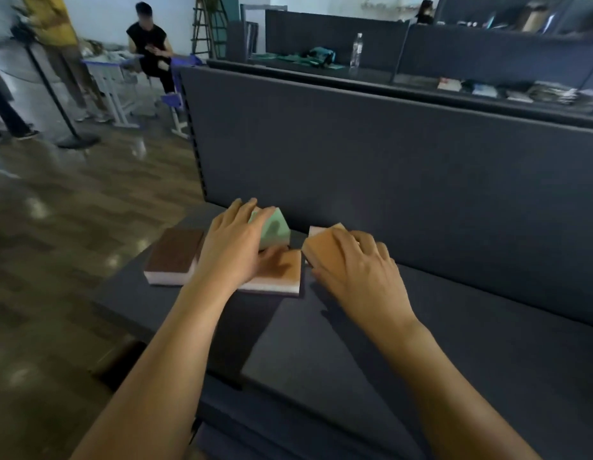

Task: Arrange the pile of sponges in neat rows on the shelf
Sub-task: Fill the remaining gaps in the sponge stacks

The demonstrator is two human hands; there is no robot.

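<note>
Both hands are busy. The left hand (233, 247) has its fingers curled over the green sponge (275, 227), which is tipped up on edge under the fingertips. The right hand (358, 270) has its fingers wrapped on the orange sponge (321, 249), also tilted, just right of the left thumb. Risk imo: the left palm sits on the flat sponge (285, 270), so moving green could drag it crooked. It could also nudge the brown sponge (174, 254), left of the wrist, off the shelf (454, 327) edge.

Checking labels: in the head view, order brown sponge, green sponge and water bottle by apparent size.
Largest first:
brown sponge
green sponge, partly under the left hand
water bottle, far off, so unsure
</note>
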